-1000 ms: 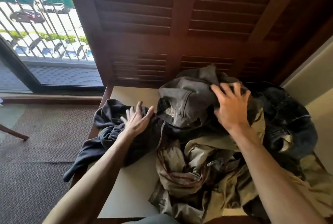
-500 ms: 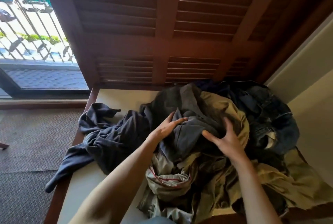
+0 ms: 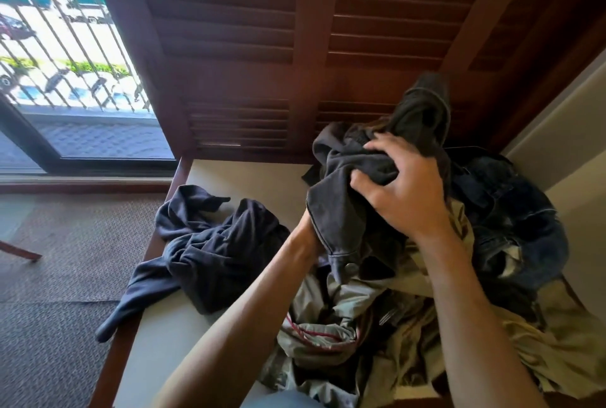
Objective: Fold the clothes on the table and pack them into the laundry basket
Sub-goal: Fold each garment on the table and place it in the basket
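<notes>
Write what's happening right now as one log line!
stage: picking from pile | right hand: grips grey garment, lifted | left hand: hidden behind it | navy garment: on table, apart | folded: none

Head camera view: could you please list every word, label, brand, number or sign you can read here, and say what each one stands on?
None can be read.
Grey garment gripped by the right hand: no print or tag shows.
Navy garment, denim piece and olive clothes on the table: no lettering shows.
Vehicles beyond the railing: too blurred to read.
</notes>
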A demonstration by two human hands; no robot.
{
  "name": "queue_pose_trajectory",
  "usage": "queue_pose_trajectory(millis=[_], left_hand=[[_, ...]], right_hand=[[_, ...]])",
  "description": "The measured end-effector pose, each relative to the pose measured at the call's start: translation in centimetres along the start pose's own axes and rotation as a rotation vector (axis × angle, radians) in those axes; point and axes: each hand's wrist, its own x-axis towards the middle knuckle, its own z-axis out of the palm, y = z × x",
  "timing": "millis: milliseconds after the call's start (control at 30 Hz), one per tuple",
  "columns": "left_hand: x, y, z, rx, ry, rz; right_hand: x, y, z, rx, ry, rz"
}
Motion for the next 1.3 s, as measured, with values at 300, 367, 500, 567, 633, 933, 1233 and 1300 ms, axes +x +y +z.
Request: queue_pose_trajectory(millis=[300,367,500,567,633,933,1233,1300], left_hand=[[1.7,-3.3,-5.4,0.39,0.237,0.028],[2.2,-2.2,-5.2,0.501,0.294,0.12],[4.1,-1.9,-4.1,1.112,0.137,-0.015],[5.2,-2.8,-4.6,1.197,0.17,-0.033],[6.3,-3.8,-6.0,1.333,0.103,-0.026],[1.3,-3.2,-16.8,1.533,0.471,-0.262],[4.0,-6.0,-21.0,1.632,0.526,-0.343],[4.5,-5.7,-21.2,1.605,0.514,-0.34]], right_hand=[[-7.6,11.1,9.2,-0.107,-0.397,0.312],[-6.5,10.9,9.3,-0.14,-0.472,0.262],[-2.9,10.5,7.4,0.235,-0.41,0.382],[-1.5,10.3,7.1,0.119,-0.325,0.369],[-0.5,9.8,8.7,-0.115,-0.525,0.4],[2.2,12.5,20.6,-0.313,-0.842,0.475],[2.8,13.6,25.3,-0.466,-0.65,0.384],[2.7,13.7,25.6,-0.457,-0.607,0.354]])
